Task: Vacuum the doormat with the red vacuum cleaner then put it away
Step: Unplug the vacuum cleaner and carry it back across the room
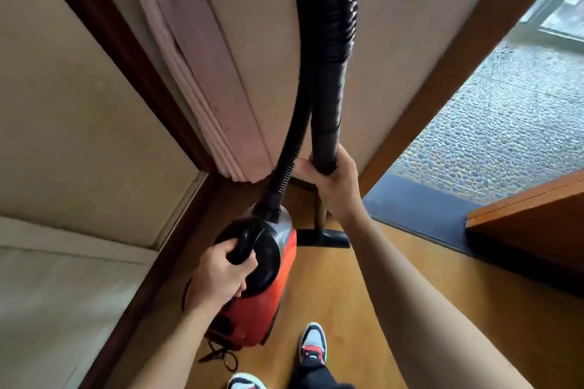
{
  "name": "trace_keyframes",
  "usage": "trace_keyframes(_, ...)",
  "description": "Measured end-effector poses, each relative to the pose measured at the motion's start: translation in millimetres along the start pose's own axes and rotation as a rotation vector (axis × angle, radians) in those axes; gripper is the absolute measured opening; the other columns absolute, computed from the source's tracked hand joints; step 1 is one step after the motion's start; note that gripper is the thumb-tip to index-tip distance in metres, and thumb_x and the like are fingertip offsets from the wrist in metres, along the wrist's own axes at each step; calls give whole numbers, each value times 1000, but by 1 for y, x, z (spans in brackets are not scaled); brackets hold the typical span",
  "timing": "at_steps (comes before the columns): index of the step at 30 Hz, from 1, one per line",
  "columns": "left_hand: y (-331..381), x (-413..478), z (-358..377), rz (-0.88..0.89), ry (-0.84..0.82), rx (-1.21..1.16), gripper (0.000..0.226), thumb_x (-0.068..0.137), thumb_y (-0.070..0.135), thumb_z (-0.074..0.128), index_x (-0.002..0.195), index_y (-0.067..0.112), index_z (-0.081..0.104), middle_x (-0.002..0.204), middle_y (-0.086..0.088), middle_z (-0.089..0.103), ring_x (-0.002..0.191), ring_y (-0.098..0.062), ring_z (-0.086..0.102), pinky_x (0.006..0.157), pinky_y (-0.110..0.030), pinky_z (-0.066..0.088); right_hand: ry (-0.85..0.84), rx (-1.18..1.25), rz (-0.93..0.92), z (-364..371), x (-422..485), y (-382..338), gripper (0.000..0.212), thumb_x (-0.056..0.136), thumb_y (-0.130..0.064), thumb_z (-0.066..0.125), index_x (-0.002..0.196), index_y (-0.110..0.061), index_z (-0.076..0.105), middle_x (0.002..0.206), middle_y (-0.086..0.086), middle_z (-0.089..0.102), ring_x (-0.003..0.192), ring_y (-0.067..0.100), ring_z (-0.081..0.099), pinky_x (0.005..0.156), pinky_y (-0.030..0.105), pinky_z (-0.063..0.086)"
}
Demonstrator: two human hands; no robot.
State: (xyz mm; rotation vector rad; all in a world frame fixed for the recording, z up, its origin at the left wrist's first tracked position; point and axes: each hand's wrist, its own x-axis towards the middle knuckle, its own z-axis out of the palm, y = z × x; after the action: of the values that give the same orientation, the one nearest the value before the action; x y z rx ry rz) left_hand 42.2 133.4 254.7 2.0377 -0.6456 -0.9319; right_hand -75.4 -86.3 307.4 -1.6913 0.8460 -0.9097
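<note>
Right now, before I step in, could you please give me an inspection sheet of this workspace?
Surface: light-brown wooden floor.
Job's things: red vacuum cleaner by the wall; its floor nozzle off the doormat, which lies at the threshold.
Clutter: what look like scissors on the floor behind the vacuum cleaner.
Grips: left hand holds the vacuum cleaner's carry handle; right hand holds the black tube.
Cables: ribbed hose rises from the vacuum cleaner's front; no power cord clearly seen.
Surroundings: pink curtain, pebble tiling beyond the doormat.
</note>
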Motion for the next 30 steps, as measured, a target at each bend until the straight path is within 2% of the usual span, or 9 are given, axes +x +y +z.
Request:
trace_keyframes(4,-53,25,21,-2,-1,6,23,86,20,70,64,24,65,40,-9,56,32,-23,51,41,-29,42,-2,-24,-28,26,10,43,36,84,-10,82,81,-30,52,73,-12,55,67,2,51,65,16,43)
trace_keyframes(6,-79,41,34,13,-1,12,22,87,20,70,65,20,65,41,-9,57,32,-21,52,39,-27,42,0,-14,-46,42,12,71,31,84,-8,82,82,-22,55,75,-11,56,68,1,52,66,11,42)
trace_keyframes(11,-158,89,72,20,-3,-8,17,87,16,68,71,12,65,41,-9,58,32,-21,53,38,-27,44,59,-9,-95,80,11,151,25,84,-13,83,87,-9,58,80,-4,62,75,7,59,70,17,49)
trace_keyframes(14,-204,119,97,30,-11,-14,17,87,15,68,71,11,65,45,-12,59,33,-21,53,36,-27,43,114,10,-110,99,17,192,32,84,-17,83,89,1,56,87,22,63,81,34,62,71,39,56)
trace_keyframes(16,-232,138,113,30,-4,-38,17,87,12,69,71,10,65,50,-17,61,34,-23,53,35,-28,43,140,28,-132,108,21,210,34,84,-19,83,88,-1,54,88,27,61,80,40,61,72,51,55)
trace_keyframes(21,-286,177,151,0,41,-100,17,85,8,69,69,9,64,51,-17,60,33,-21,52,35,-27,41,172,116,-209,113,39,230,35,84,-19,82,88,3,54,78,24,58,69,38,59,66,51,54)
trace_keyframes(24,-302,191,174,6,62,-135,15,83,7,68,69,9,63,50,-8,59,33,-19,52,35,-26,40,178,169,-281,111,45,235,29,85,-15,80,84,-9,52,73,13,56,60,24,54,58,44,52)
trace_keyframes(27,-313,204,189,23,85,-155,12,81,9,68,70,9,63,52,-7,61,33,-19,53,36,-26,41,192,201,-354,111,47,245,28,85,-13,80,93,-10,54,77,13,57,60,19,56,59,37,55)
trace_keyframes(30,-320,213,196,48,80,-138,9,82,10,67,74,9,65,54,-13,62,35,-19,54,37,-27,43,166,168,-344,114,43,267,34,83,-10,81,104,-10,54,81,14,61,68,22,61,67,41,60)
